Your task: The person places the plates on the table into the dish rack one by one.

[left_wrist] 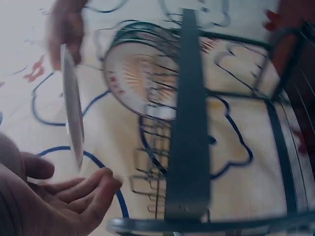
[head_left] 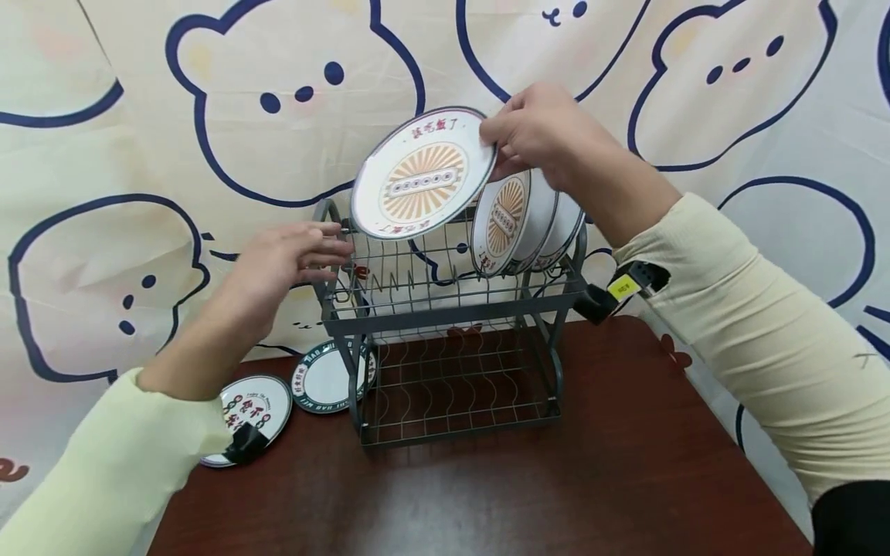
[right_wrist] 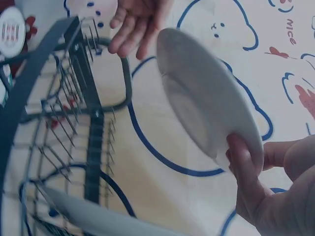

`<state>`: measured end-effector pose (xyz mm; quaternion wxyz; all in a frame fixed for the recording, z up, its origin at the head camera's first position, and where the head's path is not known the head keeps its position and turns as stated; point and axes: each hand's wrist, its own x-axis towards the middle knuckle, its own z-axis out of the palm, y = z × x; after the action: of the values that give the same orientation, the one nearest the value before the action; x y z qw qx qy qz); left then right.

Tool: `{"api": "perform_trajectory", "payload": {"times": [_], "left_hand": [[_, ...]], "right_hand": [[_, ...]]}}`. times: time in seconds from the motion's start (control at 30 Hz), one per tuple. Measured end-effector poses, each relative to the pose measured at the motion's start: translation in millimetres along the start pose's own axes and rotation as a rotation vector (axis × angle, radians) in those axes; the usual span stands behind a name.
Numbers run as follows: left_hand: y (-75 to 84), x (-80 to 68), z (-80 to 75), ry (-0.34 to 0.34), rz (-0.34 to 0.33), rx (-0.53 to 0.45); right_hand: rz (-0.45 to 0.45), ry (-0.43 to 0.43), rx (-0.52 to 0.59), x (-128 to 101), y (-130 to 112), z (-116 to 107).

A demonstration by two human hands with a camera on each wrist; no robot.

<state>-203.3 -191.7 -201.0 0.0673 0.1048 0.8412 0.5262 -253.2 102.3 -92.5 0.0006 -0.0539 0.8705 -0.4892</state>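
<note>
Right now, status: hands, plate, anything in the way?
Right hand pinching plate by its edge, above rack. Left hand open, near plate, not gripping. Dishes occupy upper tier's right side.

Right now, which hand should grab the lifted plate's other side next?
Probably the left hand: it holds nothing and is near the free lower edge of the plate. The right hand grips the opposite edge.

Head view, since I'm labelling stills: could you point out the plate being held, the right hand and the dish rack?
Held plate [head_left: 423,176]: head view, middle of its printed face.
Right hand [head_left: 541,131]: head view, back of the hand.
Dish rack [head_left: 452,314]: head view, upper tier's front bar.
</note>
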Motion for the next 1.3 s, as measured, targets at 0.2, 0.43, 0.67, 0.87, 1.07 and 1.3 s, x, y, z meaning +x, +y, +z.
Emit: {"api": "perform_trajectory", "payload": {"times": [0.2,0.43,0.67,0.87,1.07,1.3], "left_hand": [[-13.7,-18.1,27.6,0.027,0.098,0.482],[-37.6,-27.4,53.4,0.048,0.348,0.957],[-54.5,-24.6,62.2,0.171,0.487,1.124],[-57.9,-23.2,60.6,0.211,0.59,1.123],[-53.3,-22.9,56.7,0.188,0.592,1.127],[-49.9,-24.8,57.3,0.156,0.538,1.152]], "right_hand": [[-0.045,0.162,-0.34,-2,-6,-14],[-0.089,0.202,-0.618,-3,-10,-21],[-0.163,0.235,-0.738,3,-9,-15],[-0.211,0.226,-0.801,7,-8,-5],[-0.211,0.171,-0.831,12,-8,5],[-0.191,0.104,-0.837,15,-7,17]]}}
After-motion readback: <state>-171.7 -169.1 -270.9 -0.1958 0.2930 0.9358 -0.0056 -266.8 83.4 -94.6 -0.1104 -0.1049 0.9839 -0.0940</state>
